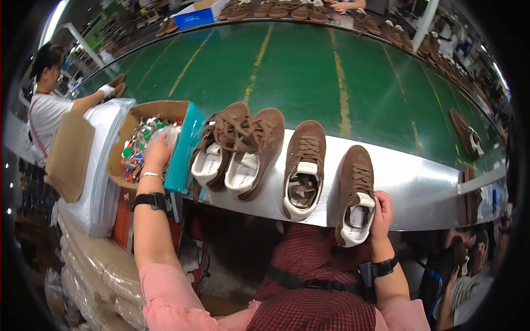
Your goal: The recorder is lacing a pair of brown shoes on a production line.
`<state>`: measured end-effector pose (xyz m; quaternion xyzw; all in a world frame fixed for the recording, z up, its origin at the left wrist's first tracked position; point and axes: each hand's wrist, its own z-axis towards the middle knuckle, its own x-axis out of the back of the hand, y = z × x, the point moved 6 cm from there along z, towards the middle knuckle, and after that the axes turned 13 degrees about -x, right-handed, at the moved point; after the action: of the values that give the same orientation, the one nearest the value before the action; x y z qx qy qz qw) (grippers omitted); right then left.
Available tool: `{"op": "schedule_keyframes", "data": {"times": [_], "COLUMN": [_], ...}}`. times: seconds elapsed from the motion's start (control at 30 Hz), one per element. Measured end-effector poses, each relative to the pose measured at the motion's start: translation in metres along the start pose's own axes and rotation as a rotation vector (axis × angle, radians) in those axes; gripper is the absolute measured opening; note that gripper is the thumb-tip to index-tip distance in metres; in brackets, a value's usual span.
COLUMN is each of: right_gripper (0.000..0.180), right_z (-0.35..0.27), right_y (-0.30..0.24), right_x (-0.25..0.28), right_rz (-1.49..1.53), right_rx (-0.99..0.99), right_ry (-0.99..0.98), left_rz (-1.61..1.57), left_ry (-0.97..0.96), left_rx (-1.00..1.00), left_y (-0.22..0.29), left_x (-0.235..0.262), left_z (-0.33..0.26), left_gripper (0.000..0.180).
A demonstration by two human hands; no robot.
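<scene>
In the head view, the brown lace-up sneaker [360,174] at the right end of the row sits toe-away on the metal worktop [419,193], its heel reaching past the near edge. It looks light, with a soft, slightly napped upper (suede, by the look of it) that should give good friction, over a stiffer sole. The heel should be the firmest place to take hold, fingers outside and thumb inside the collar; the pale tongue [364,199] looks too floppy to lift by.

The right hand [381,218] is at the sneaker's right flank, near the heel, with its fingers bent together against the collar. The shoe lies just to their left; since the thumb's place is hidden, whether they clamp it I cannot tell.

The left hand [158,151] is down inside the open cardboard box [186,143], among small shiny and coloured pieces [130,151]. Its fingers are blurred, so I cannot tell whether they are apart or together. Another sneaker [306,146] stands between the hands, well apart from the left one, with loose laces bundled inside its opening.
</scene>
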<state>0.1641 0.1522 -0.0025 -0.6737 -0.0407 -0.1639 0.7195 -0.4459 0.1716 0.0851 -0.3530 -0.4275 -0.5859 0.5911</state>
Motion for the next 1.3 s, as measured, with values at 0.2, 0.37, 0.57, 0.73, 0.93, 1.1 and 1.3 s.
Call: {"op": "schedule_keyframes", "data": {"times": [0.2,0.37,0.57,0.73,0.93,1.1,1.3], "right_gripper": [0.008,0.011,0.015,0.019,0.015,0.014,0.012], "right_z": [0.001,0.012,0.029,0.029,0.012,0.010,0.006], "right_y": [0.001,0.024,0.019,0.018,0.018,0.021,0.024], "right_x": [0.004,0.004,-0.002,0.012,0.033,0.034,0.033], "right_rz": [-0.028,0.122,0.316,0.160,0.045,0.103,0.073], "right_rx": [-0.027,-0.263,-0.668,-0.609,-0.558,-0.591,-0.538], "right_ry": [0.019,0.015,-0.208,-0.325,-0.364,-0.405,-0.430], "left_rz": [0.017,-0.299,-0.162,-0.390,-0.216,-0.129,-0.022], "left_ry": [-0.216,-0.110,-0.077,-0.382,-0.152,0.066,0.232], "left_rx": [-0.069,0.205,0.060,0.122,0.121,0.129,0.147], "left_y": [-0.009,-0.039,-0.051,-0.029,-0.013,-0.048,-0.040], "left_x": [-0.019,-0.012,-0.017,-0.039,-0.004,-0.007,0.009], "left_z": [0.008,-0.005,-0.012,-0.004,0.004,-0.003,-0.007], "left_gripper": [0.030,0.022,0.025,0.033,0.023,0.023,0.019]}}
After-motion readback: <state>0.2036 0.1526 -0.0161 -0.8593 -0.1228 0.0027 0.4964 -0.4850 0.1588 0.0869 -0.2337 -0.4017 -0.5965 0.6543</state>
